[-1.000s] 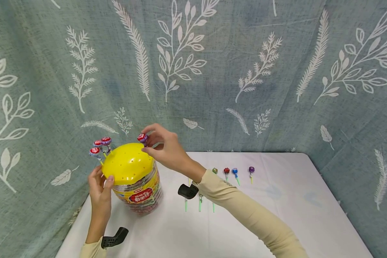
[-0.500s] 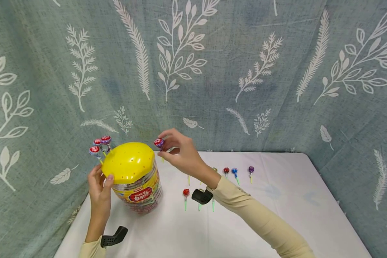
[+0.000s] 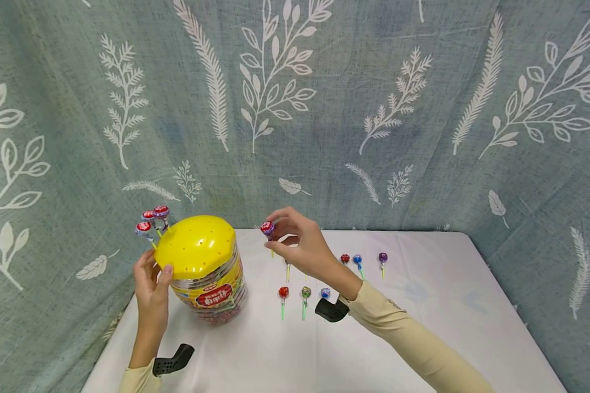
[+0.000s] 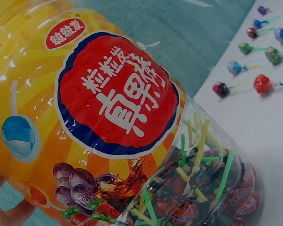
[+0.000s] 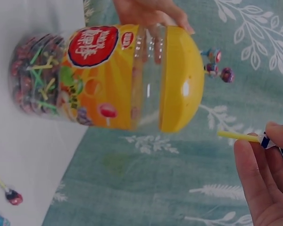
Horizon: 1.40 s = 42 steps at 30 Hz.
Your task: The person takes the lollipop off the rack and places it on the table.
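Observation:
In the head view a clear plastic candy jar (image 3: 216, 297) with a yellow and red label stands at the left of the table. Its domed yellow lid (image 3: 196, 245) is dotted with small holes, and several lollipops (image 3: 161, 212) stick out of its left side. My left hand (image 3: 152, 297) grips the jar at the lid's lower left edge, thumb in front. To the right of the lid, my right hand (image 3: 302, 245) pinches a lollipop (image 3: 267, 229) with a red and purple wrapper. Its yellow stick (image 5: 236, 136) points toward the lid in the right wrist view.
Loose lollipops lie in rows on the white-covered table (image 3: 423, 327), among them a red one (image 3: 283, 293), a green one (image 3: 306, 293) and a purple one (image 3: 383, 257). My right forearm hides part of them. A patterned curtain (image 3: 324, 109) hangs behind the table.
My right hand has moved right and slightly down, carrying the lollipop away from the lid's right edge. More of the loose lollipops show now. My left hand and the jar stay in place.

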Motion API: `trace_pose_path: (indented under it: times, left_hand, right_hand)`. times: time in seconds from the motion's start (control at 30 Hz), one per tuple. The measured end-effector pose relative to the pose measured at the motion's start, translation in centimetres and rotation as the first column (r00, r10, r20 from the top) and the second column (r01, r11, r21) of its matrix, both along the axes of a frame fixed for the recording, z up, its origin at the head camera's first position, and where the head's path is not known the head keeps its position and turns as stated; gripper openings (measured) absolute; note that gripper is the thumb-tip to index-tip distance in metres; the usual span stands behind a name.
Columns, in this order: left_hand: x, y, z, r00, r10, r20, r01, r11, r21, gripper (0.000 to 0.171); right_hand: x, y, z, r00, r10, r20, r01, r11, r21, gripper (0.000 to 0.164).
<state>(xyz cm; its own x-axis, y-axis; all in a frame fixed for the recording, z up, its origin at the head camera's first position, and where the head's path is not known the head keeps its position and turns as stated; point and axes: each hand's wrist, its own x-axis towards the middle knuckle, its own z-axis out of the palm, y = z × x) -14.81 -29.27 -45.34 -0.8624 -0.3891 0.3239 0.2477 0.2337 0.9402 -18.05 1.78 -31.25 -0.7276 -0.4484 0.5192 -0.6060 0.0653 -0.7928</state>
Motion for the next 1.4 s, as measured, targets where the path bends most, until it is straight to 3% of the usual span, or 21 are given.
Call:
trace_pose_path:
  times: [0.37, 0.57, 0.93, 1.4]
  left_hand:
    - [0.1, 0.1, 0.3, 1.0, -0.005, 0.006, 0.005, 1.0, -0.005, 0.056]
    - [0.0, 0.1, 0.4, 1.0, -0.003, 0.008, 0.003, 1.0, -0.012, 0.057]
    - [-0.1, 0.1, 0.4, 1.0, -0.003, 0.004, 0.003, 1.0, -0.006, 0.057]
    - [-0.2, 0.2, 0.3, 1.0, 0.002, -0.003, -0.002, 1.0, 0.009, 0.057]
  right_hand:
    - [-0.1, 2.9, -2.5, 0.997, -0.031, 0.076, 0.034, 0.999, -0.026, 0.036]
    - [0.8, 4.5, -2.3, 0.995, -0.065, 0.08, 0.066, 0.998, -0.011, 0.035]
    - [1.6, 6.9, -4.3, 0.984, -0.115, 0.137, 0.118, 0.993, -0.015, 0.037]
    - [2.8, 9.5, -7.5, 0.947, -0.178, 0.268, 0.189, 0.982, -0.016, 0.038]
